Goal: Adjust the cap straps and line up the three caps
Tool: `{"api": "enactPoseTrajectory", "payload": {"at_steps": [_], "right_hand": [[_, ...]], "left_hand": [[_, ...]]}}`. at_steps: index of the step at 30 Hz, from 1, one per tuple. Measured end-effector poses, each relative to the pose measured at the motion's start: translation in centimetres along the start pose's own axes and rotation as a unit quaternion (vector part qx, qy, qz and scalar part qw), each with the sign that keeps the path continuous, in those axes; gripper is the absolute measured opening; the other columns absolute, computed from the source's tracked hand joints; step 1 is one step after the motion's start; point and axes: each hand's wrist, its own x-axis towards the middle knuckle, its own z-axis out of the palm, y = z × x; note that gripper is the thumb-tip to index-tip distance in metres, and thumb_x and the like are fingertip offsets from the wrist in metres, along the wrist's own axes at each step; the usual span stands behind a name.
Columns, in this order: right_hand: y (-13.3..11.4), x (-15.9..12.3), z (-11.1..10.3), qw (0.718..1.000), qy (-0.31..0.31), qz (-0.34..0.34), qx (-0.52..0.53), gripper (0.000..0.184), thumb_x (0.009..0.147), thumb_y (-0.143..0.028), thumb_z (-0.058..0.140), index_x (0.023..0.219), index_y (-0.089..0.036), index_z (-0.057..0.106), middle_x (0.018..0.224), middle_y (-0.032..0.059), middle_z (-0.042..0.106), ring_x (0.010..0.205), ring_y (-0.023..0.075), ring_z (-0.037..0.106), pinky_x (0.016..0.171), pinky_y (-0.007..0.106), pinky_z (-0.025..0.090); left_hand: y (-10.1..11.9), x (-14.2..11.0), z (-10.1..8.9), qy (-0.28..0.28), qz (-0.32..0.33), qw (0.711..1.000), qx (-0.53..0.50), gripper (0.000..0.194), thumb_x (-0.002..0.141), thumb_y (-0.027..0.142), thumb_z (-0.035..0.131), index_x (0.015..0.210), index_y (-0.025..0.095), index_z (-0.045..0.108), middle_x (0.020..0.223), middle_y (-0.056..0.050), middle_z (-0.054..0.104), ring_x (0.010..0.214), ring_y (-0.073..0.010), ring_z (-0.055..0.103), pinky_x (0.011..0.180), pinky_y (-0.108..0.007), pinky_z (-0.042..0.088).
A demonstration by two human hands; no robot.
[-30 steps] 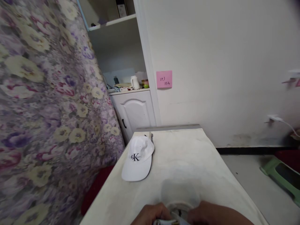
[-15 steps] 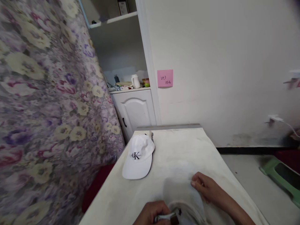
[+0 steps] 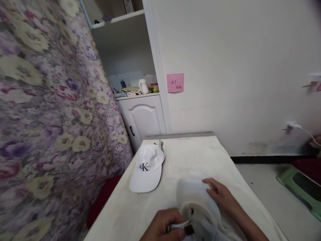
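Observation:
A second, pale cap (image 3: 192, 192) lies upturned at the near side of the table, its brim pointing away from me and its hollow inside facing up. My left hand (image 3: 164, 224) is closed around a small silver-grey tool with a brown block-shaped end (image 3: 189, 229), held over the cap's near left side. What the brown end is made of I cannot make out. At the brim's right edge, my right hand (image 3: 223, 197) grips with thumb and forefinger; its other fingers are partly hidden. Farther left sits a white cap with black "CK" lettering (image 3: 147, 167), crown up, apart from both hands.
Both caps rest on a cream-covered table (image 3: 185, 154). A small greyish item (image 3: 160, 144) shows behind the lettered cap. A floral curtain (image 3: 62, 117) hangs at the left, a white cabinet (image 3: 144, 117) stands behind, and a green stool (image 3: 301, 187) is on the right floor.
The upturned cap shows more of its inside, and its brim is clearer. My right hand has shifted slightly up and its fingers have straightened; the left hand has risen a little with the tool.

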Motion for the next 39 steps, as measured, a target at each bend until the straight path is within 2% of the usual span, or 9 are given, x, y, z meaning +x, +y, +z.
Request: {"api": "enactPoseTrajectory", "payload": {"at_steps": [7, 11, 13, 19, 23, 28, 31, 35, 39], "right_hand": [[-1.9, 0.4, -2.8, 0.998, 0.053, -0.039, -0.024, 0.035, 0.090, -0.046, 0.052, 0.107, -0.021, 0.068, 0.112, 0.0117, 0.069, 0.103, 0.0306, 0.061, 0.091, 0.042, 0.044], [-5.4, -2.0, -2.2, 0.996, -0.064, -0.049, -0.039, 0.038, 0.096, -0.048, 0.049, 0.075, -0.021, 0.068, 0.073, 0.0034, 0.069, 0.073, 0.0226, 0.062, 0.069, 0.033, 0.044], [-7.0, -3.2, -1.4, 0.983, -0.161, -0.021, -0.086, 0.037, 0.095, -0.046, 0.051, 0.072, -0.020, 0.064, 0.071, 0.0014, 0.067, 0.068, 0.0196, 0.059, 0.061, 0.030, 0.038], [-8.1, -4.1, -0.1, 0.962, -0.268, -0.022, -0.044, 0.016, 0.077, -0.016, 0.059, 0.064, -0.020, 0.050, 0.065, -0.0059, 0.049, 0.064, 0.0132, 0.044, 0.059, 0.028, 0.028], [-7.6, -3.6, -0.5, 0.964, -0.247, 0.012, 0.093, 0.009, 0.078, -0.018, 0.061, 0.072, -0.020, 0.054, 0.070, -0.0027, 0.056, 0.069, 0.0157, 0.050, 0.065, 0.028, 0.034], [-8.3, -3.6, -1.4, 0.909, -0.273, 0.016, 0.315, 0.026, 0.083, -0.039, 0.072, 0.093, -0.017, 0.061, 0.078, 0.0008, 0.064, 0.069, 0.0147, 0.055, 0.068, 0.027, 0.039], [-8.5, -3.6, -1.5, 0.916, -0.247, 0.015, 0.317, 0.035, 0.088, -0.048, 0.068, 0.101, -0.016, 0.065, 0.073, -0.0015, 0.060, 0.059, 0.0108, 0.049, 0.060, 0.025, 0.035], [-8.4, -3.5, -1.7, 0.944, -0.197, 0.011, 0.264, 0.037, 0.088, -0.053, 0.067, 0.088, -0.017, 0.062, 0.062, -0.0033, 0.059, 0.050, 0.0087, 0.042, 0.053, 0.024, 0.029], [-9.6, -4.3, -2.4, 0.958, -0.159, -0.003, 0.240, 0.035, 0.090, -0.053, 0.065, 0.082, -0.019, 0.058, 0.066, -0.0018, 0.062, 0.060, 0.0124, 0.051, 0.061, 0.026, 0.037]], "left_hand": [[0.7, 3.3, 1.1, 0.072, 0.013, 0.994, 0.077, 0.028, 0.082, 0.044, 0.064, 0.076, 0.016, 0.066, 0.072, 0.001, 0.053, 0.074, -0.0179, 0.047, 0.066, -0.028, 0.031], [0.9, 3.8, 1.1, 0.081, 0.027, 0.993, 0.082, 0.027, 0.084, 0.042, 0.062, 0.077, 0.017, 0.065, 0.069, 0.004, 0.049, 0.068, -0.0151, 0.042, 0.062, -0.028, 0.029], [1.1, 3.6, 1.0, 0.074, 0.026, 0.993, 0.085, 0.024, 0.086, 0.040, 0.062, 0.079, 0.017, 0.066, 0.070, 0.004, 0.050, 0.068, -0.0150, 0.043, 0.063, -0.027, 0.030], [1.0, 3.0, 1.0, 0.063, 0.020, 0.992, 0.104, 0.022, 0.088, 0.038, 0.061, 0.082, 0.017, 0.066, 0.073, 0.003, 0.053, 0.071, -0.0156, 0.047, 0.065, -0.027, 0.033], [0.4, 3.0, 0.9, 0.049, 0.041, 0.995, 0.073, 0.026, 0.090, 0.042, 0.060, 0.082, 0.018, 0.064, 0.073, 0.003, 0.052, 0.070, -0.0146, 0.044, 0.065, -0.027, 0.032], [0.0, 3.0, 0.6, 0.042, 0.051, 0.997, 0.051, 0.027, 0.089, 0.044, 0.061, 0.082, 0.018, 0.062, 0.074, 0.003, 0.052, 0.071, -0.0147, 0.044, 0.065, -0.027, 0.032], [0.0, 3.1, 0.4, 0.046, 0.047, 0.996, 0.053, 0.022, 0.087, 0.041, 0.062, 0.082, 0.019, 0.064, 0.076, 0.002, 0.056, 0.074, -0.0161, 0.047, 0.068, -0.027, 0.034], [0.3, 3.2, 0.4, 0.033, 0.059, 0.996, 0.052, 0.020, 0.084, 0.038, 0.066, 0.088, 0.019, 0.070, 0.086, -0.001, 0.066, 0.084, -0.0205, 0.055, 0.077, -0.029, 0.039], [0.7, 3.4, 0.7, 0.014, 0.085, 0.996, 0.025, 0.018, 0.084, 0.033, 0.067, 0.090, 0.017, 0.073, 0.093, -0.004, 0.071, 0.092, -0.0237, 0.060, 0.082, -0.031, 0.041]]}}
